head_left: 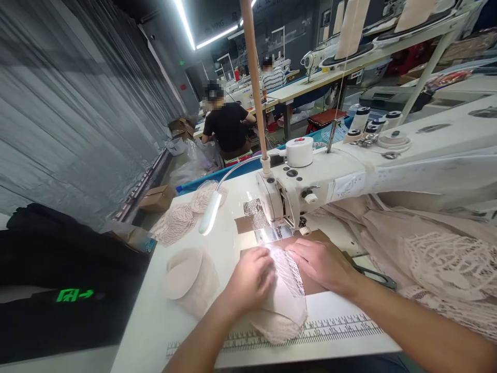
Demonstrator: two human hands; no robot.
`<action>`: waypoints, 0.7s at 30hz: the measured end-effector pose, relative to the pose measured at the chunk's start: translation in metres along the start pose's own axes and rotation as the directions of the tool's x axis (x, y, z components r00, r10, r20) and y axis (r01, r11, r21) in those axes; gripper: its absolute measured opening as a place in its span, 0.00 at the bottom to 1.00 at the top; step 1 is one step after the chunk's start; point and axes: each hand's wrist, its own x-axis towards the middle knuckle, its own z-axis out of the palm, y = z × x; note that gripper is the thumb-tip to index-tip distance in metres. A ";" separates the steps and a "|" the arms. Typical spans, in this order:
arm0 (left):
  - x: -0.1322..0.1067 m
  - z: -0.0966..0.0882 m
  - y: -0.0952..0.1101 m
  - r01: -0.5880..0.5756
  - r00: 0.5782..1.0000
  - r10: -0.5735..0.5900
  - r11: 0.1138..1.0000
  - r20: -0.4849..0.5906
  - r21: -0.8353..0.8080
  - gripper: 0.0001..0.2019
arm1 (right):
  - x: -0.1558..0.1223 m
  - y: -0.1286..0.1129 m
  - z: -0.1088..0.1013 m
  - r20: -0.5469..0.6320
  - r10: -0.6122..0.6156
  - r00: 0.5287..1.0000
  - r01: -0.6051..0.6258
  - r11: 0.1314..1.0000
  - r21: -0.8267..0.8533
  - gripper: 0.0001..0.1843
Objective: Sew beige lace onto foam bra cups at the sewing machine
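A pale pink lace cup piece lies on the sewing machine bed, its far end close to the needle area under the machine head. My left hand grips the piece's left side with curled fingers. On the right edge, my right hand pinches the lace between thumb and fingers near the presser foot. The presser foot and needle are partly lost in the lamp's glare. Brown tape or card covers the bed beneath the right hand.
Beige cup pieces and lace pieces rest on the table's left. A bendable lamp leans over it. Lace fabric is heaped at right. A printed ruler runs along the front edge. Two people sit at machines behind.
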 end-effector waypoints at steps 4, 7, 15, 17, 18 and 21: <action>0.013 0.010 0.004 -0.184 0.975 0.175 0.981 0.134 0.061 0.17 | 0.001 0.000 -0.002 0.125 -0.028 0.992 0.029 1.000 -0.006 0.17; 0.017 0.010 0.005 -0.189 0.972 0.178 0.980 0.154 0.060 0.19 | 0.001 -0.001 -0.001 0.213 0.047 0.976 -0.005 0.981 -0.194 0.17; 0.028 0.007 -0.010 -0.077 0.991 0.055 0.980 0.124 0.181 0.20 | 0.000 -0.005 0.007 0.157 0.080 0.984 -0.006 0.904 -0.427 0.16; 0.033 0.007 -0.013 -0.096 0.987 0.068 0.977 0.147 0.192 0.22 | 0.000 -0.006 0.009 0.103 0.066 0.993 -0.012 0.889 -0.458 0.17; 0.035 0.006 -0.015 -0.106 0.985 0.075 0.975 0.158 0.194 0.22 | 0.000 -0.006 0.009 0.081 0.063 0.995 -0.018 0.883 -0.469 0.17; 0.042 0.005 -0.019 -0.127 0.978 0.090 0.973 0.190 0.193 0.23 | 0.001 -0.006 0.010 0.044 0.081 0.996 -0.050 0.872 -0.486 0.17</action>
